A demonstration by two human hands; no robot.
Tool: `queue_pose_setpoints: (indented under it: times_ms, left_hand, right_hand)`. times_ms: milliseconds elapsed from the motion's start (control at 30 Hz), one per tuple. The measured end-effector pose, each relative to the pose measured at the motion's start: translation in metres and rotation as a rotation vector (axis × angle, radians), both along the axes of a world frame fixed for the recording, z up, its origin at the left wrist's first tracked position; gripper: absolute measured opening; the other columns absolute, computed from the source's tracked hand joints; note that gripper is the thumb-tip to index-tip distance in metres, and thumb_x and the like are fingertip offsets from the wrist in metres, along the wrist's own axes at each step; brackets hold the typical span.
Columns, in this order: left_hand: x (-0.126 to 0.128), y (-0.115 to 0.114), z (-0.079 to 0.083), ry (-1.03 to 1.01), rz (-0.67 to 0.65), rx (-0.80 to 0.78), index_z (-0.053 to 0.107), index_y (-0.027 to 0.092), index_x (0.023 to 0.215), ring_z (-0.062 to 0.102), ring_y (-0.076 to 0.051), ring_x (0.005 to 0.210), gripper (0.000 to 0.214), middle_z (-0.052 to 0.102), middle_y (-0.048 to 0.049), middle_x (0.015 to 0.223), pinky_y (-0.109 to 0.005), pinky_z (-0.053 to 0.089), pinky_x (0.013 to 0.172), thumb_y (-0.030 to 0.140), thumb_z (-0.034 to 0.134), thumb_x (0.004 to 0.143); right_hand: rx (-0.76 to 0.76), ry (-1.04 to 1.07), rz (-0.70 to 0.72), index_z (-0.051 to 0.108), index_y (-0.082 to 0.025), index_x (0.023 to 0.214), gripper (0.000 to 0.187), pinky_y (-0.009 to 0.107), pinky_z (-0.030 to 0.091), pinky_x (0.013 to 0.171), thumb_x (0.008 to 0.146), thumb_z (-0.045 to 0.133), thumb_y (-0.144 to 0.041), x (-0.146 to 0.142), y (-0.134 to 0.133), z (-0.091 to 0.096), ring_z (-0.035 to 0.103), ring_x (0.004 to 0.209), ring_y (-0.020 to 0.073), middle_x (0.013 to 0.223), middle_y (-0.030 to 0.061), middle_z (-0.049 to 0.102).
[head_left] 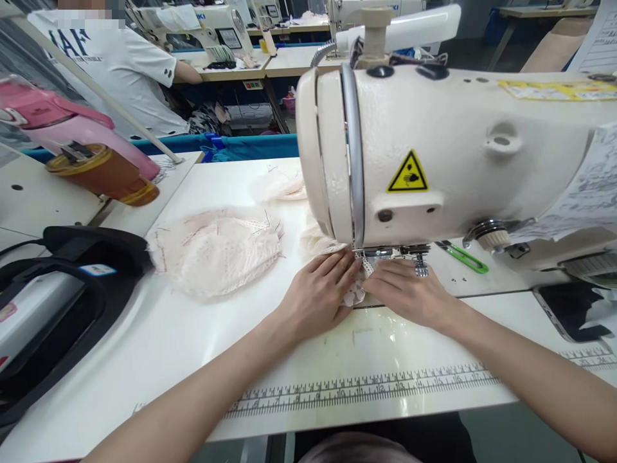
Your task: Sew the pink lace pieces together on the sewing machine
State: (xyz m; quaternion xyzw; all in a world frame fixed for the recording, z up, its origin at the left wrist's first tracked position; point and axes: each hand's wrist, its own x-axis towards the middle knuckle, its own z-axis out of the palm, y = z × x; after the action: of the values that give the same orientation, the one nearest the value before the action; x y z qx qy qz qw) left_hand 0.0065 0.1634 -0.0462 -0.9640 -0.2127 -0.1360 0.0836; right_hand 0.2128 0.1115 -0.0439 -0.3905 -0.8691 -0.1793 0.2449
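Pale pink lace fabric [355,294] lies gathered under the needle area of a white sewing machine [463,154]. My left hand [318,289] rests palm down on this fabric, its fingers stretched flat and close together, left of the presser foot. To the right, my right hand [407,290] has its fingers curled together, the tips closed at the fabric's edge beside the foot. The thumb of that hand is hidden. Part of the fabric runs behind the machine head, out of sight.
A sheer pink lace piece [219,254] with loose threads lies on the left of the white table [270,347]. Green thread snips [463,257] and a phone [571,312] are at right. A black holder [110,283], brown cup [103,173] and pink bottle [81,128] stand left. Beyond sits a person [116,71].
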Motion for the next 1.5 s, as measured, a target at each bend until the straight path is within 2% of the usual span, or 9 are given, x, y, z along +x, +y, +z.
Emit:
queue_pose_setpoints:
  times_ms: [200,367,500,667,767,933,1100,1300,1500]
  left_hand:
    - [0.001,-0.001,0.001,0.006,0.005,-0.008,0.052,0.008,0.13,0.055,-0.031,0.12,0.049,0.059,-0.0165,0.128,-0.046,0.046,0.099,0.03,0.047,0.087]
    - [0.0,-0.003,0.001,-0.001,-0.008,0.01,0.054,0.008,0.129,0.056,-0.032,0.119,0.047,0.06,-0.0176,0.126,-0.046,0.048,0.098,0.032,0.052,0.088]
    - [0.0,-0.004,0.0,-0.078,-0.109,0.075,0.06,0.008,0.118,0.058,-0.025,0.118,0.031,0.061,-0.0137,0.126,-0.041,0.046,0.103,0.021,0.048,0.093]
    - [-0.001,-0.004,0.001,-0.11,-0.1,0.047,0.063,0.008,0.106,0.063,-0.021,0.11,0.025,0.067,-0.0112,0.117,-0.036,0.052,0.098,0.017,0.042,0.096]
    - [-0.002,-0.001,0.001,-0.118,-0.09,0.038,0.063,0.008,0.1,0.064,-0.021,0.108,0.025,0.067,-0.0125,0.115,-0.036,0.053,0.096,0.016,0.04,0.096]
    - [-0.003,0.002,0.0,-0.131,-0.074,0.049,0.063,0.009,0.096,0.065,-0.021,0.107,0.024,0.067,-0.0123,0.115,-0.036,0.053,0.096,0.015,0.041,0.095]
    - [-0.001,0.002,0.0,-0.107,-0.028,0.054,0.062,0.007,0.101,0.065,-0.023,0.107,0.023,0.067,-0.013,0.116,-0.036,0.056,0.091,0.011,0.042,0.092]
    - [0.001,0.001,-0.001,-0.115,0.018,0.053,0.062,0.008,0.1,0.065,-0.024,0.106,0.022,0.068,-0.0129,0.114,-0.037,0.056,0.089,0.012,0.042,0.092]
    - [0.004,0.0,-0.002,-0.105,0.059,0.04,0.061,0.007,0.102,0.065,-0.026,0.106,0.023,0.068,-0.0153,0.113,-0.04,0.056,0.089,0.014,0.042,0.092]
  right_hand:
    - [0.018,-0.017,-0.06,0.057,-0.02,0.078,0.02,0.026,0.031,0.053,0.085,0.049,-0.003,0.002,0.0,0.003,0.06,0.076,0.0085,0.071,-0.0057,0.063]
    - [0.06,-0.081,-0.149,0.06,-0.019,0.084,0.019,0.028,0.029,0.053,0.085,0.049,-0.004,0.003,-0.001,0.004,0.058,0.067,0.0083,0.073,-0.0049,0.066]
    - [-0.025,-0.058,-0.056,0.063,-0.019,0.088,0.018,0.025,0.036,0.055,0.088,0.049,-0.007,0.006,0.001,0.005,0.06,0.069,0.0086,0.077,-0.0034,0.069]
    - [-0.12,0.057,0.044,0.064,-0.021,0.092,0.022,0.027,0.049,0.075,0.09,0.048,-0.007,0.002,-0.001,-0.003,0.065,0.084,0.0104,0.091,-0.0022,0.072]
    - [-0.139,0.119,0.06,0.065,-0.02,0.096,0.025,0.03,0.049,0.087,0.087,0.05,-0.002,-0.003,-0.003,-0.01,0.066,0.092,0.0107,0.098,-0.002,0.072]
    - [-0.167,0.133,0.029,0.066,-0.022,0.093,0.026,0.03,0.048,0.093,0.089,0.048,-0.003,-0.006,-0.003,-0.013,0.065,0.096,0.0099,0.1,-0.0027,0.072]
    - [-0.221,0.124,-0.008,0.068,-0.022,0.094,0.025,0.031,0.049,0.092,0.091,0.048,-0.007,-0.004,0.0,-0.014,0.065,0.095,0.0112,0.103,-0.0023,0.072]
    - [-0.297,0.154,-0.03,0.07,-0.028,0.101,0.027,0.031,0.052,0.084,0.092,0.049,-0.014,0.0,0.005,-0.017,0.065,0.095,0.0145,0.101,-0.0019,0.072]
    - [-0.316,0.156,-0.069,0.07,-0.026,0.101,0.028,0.029,0.052,0.081,0.093,0.046,-0.013,0.002,0.008,-0.015,0.065,0.092,0.0139,0.101,0.0004,0.071]
